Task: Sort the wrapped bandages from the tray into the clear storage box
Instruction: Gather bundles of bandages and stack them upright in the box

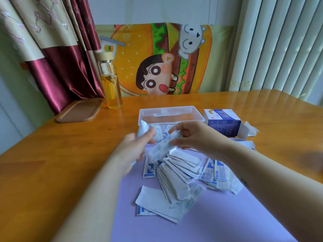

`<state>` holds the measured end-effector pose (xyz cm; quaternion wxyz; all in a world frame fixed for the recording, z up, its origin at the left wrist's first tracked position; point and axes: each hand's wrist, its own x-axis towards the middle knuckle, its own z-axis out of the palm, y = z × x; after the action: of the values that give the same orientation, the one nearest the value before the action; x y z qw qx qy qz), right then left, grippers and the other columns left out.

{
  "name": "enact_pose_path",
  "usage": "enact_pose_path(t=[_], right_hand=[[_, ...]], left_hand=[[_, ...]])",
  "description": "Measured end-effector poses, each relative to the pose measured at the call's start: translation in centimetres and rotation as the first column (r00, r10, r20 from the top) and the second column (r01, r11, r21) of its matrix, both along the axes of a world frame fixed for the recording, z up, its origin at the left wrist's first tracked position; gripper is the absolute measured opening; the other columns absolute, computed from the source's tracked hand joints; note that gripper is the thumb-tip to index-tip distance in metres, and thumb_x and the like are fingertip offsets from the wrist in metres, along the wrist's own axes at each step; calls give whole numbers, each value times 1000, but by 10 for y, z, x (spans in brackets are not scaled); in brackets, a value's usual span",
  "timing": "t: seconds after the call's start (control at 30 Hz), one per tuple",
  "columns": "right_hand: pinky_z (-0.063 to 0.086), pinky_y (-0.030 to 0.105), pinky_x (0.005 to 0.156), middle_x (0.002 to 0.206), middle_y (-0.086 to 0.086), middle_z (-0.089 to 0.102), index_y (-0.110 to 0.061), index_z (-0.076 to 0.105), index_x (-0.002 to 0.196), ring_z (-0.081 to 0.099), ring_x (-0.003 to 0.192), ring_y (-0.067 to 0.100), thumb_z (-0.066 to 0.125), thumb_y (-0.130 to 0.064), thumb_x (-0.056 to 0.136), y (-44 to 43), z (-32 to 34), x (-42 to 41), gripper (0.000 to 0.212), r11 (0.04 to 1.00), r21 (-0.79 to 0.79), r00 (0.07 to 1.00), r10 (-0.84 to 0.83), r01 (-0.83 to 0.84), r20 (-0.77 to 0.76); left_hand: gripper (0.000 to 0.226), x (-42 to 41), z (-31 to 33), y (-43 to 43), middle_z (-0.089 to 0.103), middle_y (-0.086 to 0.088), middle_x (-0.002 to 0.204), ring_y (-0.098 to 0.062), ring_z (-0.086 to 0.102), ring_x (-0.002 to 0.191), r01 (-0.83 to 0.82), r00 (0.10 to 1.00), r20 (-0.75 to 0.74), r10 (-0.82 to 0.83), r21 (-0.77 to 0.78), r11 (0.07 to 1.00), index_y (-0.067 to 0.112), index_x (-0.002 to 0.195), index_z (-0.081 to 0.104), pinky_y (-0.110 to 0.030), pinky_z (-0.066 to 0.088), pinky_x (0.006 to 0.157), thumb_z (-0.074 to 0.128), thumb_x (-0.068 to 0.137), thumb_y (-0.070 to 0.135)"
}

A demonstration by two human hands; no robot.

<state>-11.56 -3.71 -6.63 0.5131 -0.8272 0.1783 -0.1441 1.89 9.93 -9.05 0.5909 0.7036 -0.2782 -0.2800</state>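
Both forearms stretch across the bottom of my view, so I start at the fingers. The left hand [134,145] has its fingers [150,133] curled round a small white packet [143,128]; it is blurred, so I cannot tell whether that is one wrapper or several. The right hand [197,137] pinches one wrapped bandage [164,145] near its upper end between thumb and forefinger. Its other fingers are loosely spread, and the strip slants down toward the left hand. Both hands hover just in front of the clear storage box [174,109], which stands open on the table [52,154] with a few wrappers lying inside against its near wall. Below the hands the main pile [178,179] lies fanned and overlapping on the lavender tray [227,215], with a smaller heap [215,173] just beside it on the right. I judge these sachets to be almost weightless, thin and floppy. They look smooth enough to slide over one another, and they would crease rather than break. I would take each by a short end or across its width with a light pinch, or square up a few and grip the stack by its long edges so it does not fan out. Farther out stand an opened carton [225,123], a bottle [111,84] and a wooden tray [80,110].
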Motion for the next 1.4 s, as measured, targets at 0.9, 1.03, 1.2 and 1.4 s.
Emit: enact_pose_path(t=[0.9, 1.03, 1.2, 1.4], right_hand=[[48, 30, 77, 114, 4, 65, -17, 64, 115, 56, 92, 21, 41, -8, 97, -25, 1, 10, 31, 686, -714, 944, -127, -137, -303], [45, 34, 92, 118, 2, 63, -22, 64, 115, 56, 108, 21, 45, -8, 95, 14, -8, 45, 32, 665, -665, 921, 95, -341, -378], [43, 34, 95, 125, 0, 55, -22, 59, 120, 52, 114, 19, 53, -17, 92, 13, -6, 40, 28, 665, -697, 929, -13, -268, -370], [45, 28, 84, 114, 1, 62, -16, 63, 117, 57, 103, 20, 66, -43, 82, -8, -11, 13, 44, 650, -674, 785, -189, -351, -590]], left_hand=[[28, 2, 6, -3, 38, 8, 45, -5, 42, 49, -325, 761, -648, 24, -350, 879, 13, 91, 63, -17, 46, 52, 41, 100, 29], [18, 9, 6, 1, 36, 9, 47, -2, 32, 35, -276, 764, -644, -29, -367, 888, 14, 94, 57, -12, 30, 38, 41, 99, 21], [6, 10, -1, 3, 45, 3, 65, -9, 31, 44, -66, 998, -20, 67, 28, 997, 17, 91, 62, -19, 26, 41, 56, 91, 16], [11, -1, -15, -1, 64, 1, 73, -14, 50, 60, 15, 847, 472, -245, 440, 898, 20, 90, 68, -24, 39, 54, 60, 86, 26]])
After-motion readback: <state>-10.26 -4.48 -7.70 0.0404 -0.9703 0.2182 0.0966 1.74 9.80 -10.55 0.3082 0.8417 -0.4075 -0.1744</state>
